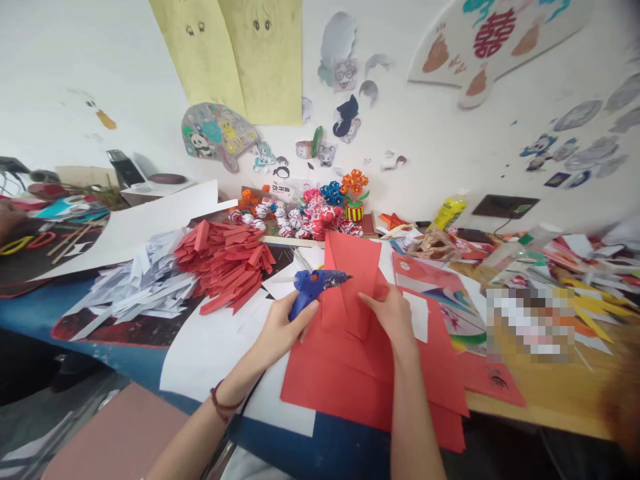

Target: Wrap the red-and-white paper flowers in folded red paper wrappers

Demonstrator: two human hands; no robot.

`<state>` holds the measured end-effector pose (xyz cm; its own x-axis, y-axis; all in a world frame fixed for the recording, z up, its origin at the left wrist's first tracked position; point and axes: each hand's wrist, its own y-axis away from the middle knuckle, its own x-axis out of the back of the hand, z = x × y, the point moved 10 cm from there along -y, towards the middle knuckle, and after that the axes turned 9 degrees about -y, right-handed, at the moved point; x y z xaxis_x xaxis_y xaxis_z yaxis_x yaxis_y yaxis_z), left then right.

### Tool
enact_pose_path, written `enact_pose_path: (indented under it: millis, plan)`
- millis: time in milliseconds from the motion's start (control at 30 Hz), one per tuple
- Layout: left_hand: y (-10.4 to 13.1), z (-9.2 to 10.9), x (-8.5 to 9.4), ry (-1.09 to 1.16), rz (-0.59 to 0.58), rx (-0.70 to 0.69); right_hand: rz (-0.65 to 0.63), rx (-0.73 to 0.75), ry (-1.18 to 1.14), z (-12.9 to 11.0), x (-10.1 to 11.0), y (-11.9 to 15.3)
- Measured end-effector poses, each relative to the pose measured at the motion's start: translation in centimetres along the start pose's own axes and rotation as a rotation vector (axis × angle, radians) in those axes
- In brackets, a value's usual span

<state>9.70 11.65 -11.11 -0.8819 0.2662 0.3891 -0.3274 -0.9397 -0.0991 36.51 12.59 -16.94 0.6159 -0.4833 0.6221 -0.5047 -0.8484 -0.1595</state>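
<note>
My left hand point(287, 323) is closed around the handle of a blue glue gun point(311, 285), its dark nozzle pointing right over red paper. My right hand point(393, 308) pinches the right edge of a folded red paper piece point(353, 267), which stands up from the pile. Under both hands lie larger red sheets point(340, 380), with white paper point(210, 353) beneath them and to the left. A small white piece point(417, 317) rests on the red sheets beside my right wrist.
Piles of white strips point(145, 280) and red strips point(225, 257) lie at the left. Paper flowers point(320, 213) stand along the wall. A yellow bottle point(450, 212) and paper scraps point(595, 300) are at the right. Part of a person's hand point(10, 219) shows at the far left.
</note>
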Motion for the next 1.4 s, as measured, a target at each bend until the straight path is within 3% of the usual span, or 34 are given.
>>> enact_pose_path:
  millis: [133,233,433,567,733,900,1000,1100,1233,1400]
  plan:
    - [-0.6,-0.5,-0.6,0.086,-0.005,0.037,-0.004,-0.137,-0.065,1.0,-1.6,-2.0]
    - [-0.6,-0.3,-0.6,0.141,-0.014,0.023,-0.070,-0.109,-0.191,0.6,-2.1,-2.1]
    - [0.9,0.6,0.1,0.154,-0.018,-0.018,-0.027,0.065,-0.423,-1.2,1.3,0.6]
    - [2.6,0.8,-0.2,0.309,-0.063,0.018,0.087,0.038,-0.669,-0.3,4.4,2.3]
    - [3.3,1.2,-0.5,0.406,-0.087,0.025,0.102,0.039,-0.855,-1.8,4.2,-0.5]
    - [2.6,1.0,0.7,0.251,0.073,0.032,0.163,0.045,-0.646,-3.1,1.1,-3.6]
    - [2.6,1.1,1.6,-0.003,0.193,0.015,0.211,0.019,-0.578,-2.3,-0.3,-3.6]
    - [2.8,1.3,1.3,-0.194,0.201,-0.008,0.189,0.018,-0.521,-1.8,-0.9,-3.1]
    - [3.3,2.0,1.1,-0.330,0.215,-0.047,0.206,0.239,-0.351,-4.2,1.3,-0.3]
    - [4.6,1.8,1.4,-0.347,0.226,-0.032,-0.131,0.362,-0.252,-5.7,0.3,5.6]
